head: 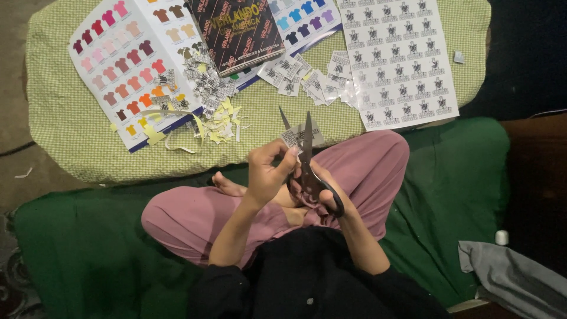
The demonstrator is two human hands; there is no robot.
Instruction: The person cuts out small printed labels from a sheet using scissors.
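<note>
My left hand [267, 171] pinches a small printed paper label [293, 137] between thumb and fingers. My right hand [319, 192] grips black-handled scissors [307, 168], whose open blades point up around the label. Both hands hover over my crossed legs in pink trousers [378, 165]. Ahead lies a white sheet of printed labels [398, 59], partly cut along its left side, and several cut labels [301, 74] are spread next to it.
A green checked cushion [71, 124] holds a colour chart of small shirts [124, 65], a dark printed booklet [236, 29], and a pile of yellow and white paper scraps [212, 118]. Green cloth [460, 177] covers the seat; grey fabric [514, 277] lies at right.
</note>
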